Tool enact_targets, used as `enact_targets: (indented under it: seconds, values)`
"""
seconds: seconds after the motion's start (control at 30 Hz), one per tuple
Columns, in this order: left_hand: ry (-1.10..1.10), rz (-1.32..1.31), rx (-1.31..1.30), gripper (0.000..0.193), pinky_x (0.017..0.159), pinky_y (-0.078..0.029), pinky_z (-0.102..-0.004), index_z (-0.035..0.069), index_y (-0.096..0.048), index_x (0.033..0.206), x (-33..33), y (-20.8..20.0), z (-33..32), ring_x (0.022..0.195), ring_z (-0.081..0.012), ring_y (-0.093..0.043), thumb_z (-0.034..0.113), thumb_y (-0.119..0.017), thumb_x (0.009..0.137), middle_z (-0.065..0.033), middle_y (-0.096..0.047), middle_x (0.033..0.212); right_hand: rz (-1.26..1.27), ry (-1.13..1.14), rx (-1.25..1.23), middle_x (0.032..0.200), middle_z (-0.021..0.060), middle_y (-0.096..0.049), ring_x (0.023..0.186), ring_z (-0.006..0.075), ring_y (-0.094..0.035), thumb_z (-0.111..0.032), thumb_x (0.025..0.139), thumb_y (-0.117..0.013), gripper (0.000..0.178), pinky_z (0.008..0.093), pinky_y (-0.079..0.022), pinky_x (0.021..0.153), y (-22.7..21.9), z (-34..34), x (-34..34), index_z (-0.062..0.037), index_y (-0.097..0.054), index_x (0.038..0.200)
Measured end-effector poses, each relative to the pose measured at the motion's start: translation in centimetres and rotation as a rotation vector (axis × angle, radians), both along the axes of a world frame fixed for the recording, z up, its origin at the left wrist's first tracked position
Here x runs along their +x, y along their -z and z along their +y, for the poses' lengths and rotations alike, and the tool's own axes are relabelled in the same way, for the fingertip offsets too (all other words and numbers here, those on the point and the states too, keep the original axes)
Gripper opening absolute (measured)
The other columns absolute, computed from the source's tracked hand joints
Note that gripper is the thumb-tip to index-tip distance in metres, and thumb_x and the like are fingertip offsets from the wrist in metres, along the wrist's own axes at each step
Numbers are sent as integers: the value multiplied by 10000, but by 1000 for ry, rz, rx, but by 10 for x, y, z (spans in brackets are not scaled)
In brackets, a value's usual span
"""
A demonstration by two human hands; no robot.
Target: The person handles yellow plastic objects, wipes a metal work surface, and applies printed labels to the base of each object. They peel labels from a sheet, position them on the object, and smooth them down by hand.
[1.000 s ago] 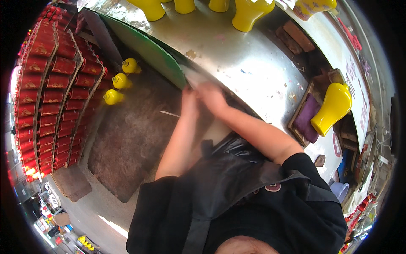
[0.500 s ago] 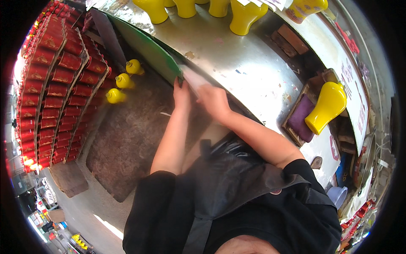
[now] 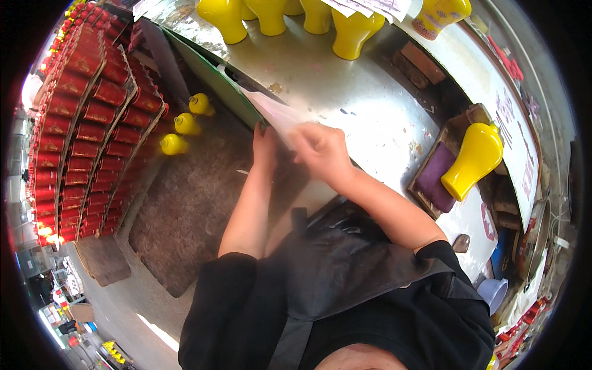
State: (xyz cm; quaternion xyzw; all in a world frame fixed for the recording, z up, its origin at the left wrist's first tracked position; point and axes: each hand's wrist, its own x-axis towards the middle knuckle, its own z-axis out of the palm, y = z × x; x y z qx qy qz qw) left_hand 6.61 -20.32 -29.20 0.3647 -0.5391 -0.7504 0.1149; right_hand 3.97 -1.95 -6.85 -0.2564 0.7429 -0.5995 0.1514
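My right hand (image 3: 324,153) is closed in a pinch on a thin, pale pinkish sheet (image 3: 271,111). The sheet slants along the metal table's edge, its far end beside the top of a green board (image 3: 213,77). Lower and to the left, my left hand (image 3: 265,148) has its fingertips closed at the near end of that board; part of the grip is hidden. A yellow vase (image 3: 473,161) lies tilted over a purple cushion (image 3: 436,179) in a wooden box to the right.
Several yellow vases (image 3: 268,15) stand along the metal table's (image 3: 333,92) far side, papers (image 3: 376,7) above them. At left rises a tall stack of red cylindrical containers (image 3: 80,129), with three yellow bottle-shaped pieces (image 3: 187,123) beside it. A brown mat (image 3: 179,216) covers the floor.
My right hand has drawn back slightly to the right and more of the pale sheet shows. My left hand stays at the board's end. The view has shifted a little.
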Motion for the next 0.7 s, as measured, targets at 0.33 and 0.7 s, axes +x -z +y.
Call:
enact_targets:
  seconds: [0.33, 0.7]
  values:
    - [-82, -166, -101, 738, 1082, -429, -387, 116, -219, 1641, -10, 23, 13, 1299, -301, -536, 225, -559, 995, -149, -551, 1453, 64, -63, -166, 711, 26, -678, 514, 62, -599, -73, 960, -683, 117, 230, -441, 459, -120, 75, -18, 25, -726, 913]
    - [-44, -250, 51, 562, 865, -500, -462, 167, -357, 1527, -26, 35, 42, 1177, -292, -540, 186, -565, 1005, -139, -479, 1463, 218, 280, -526, 609, 52, -596, 342, 39, -414, -146, 1015, -589, 240, 187, -266, 347, -154, 161, -10, 25, -618, 849]
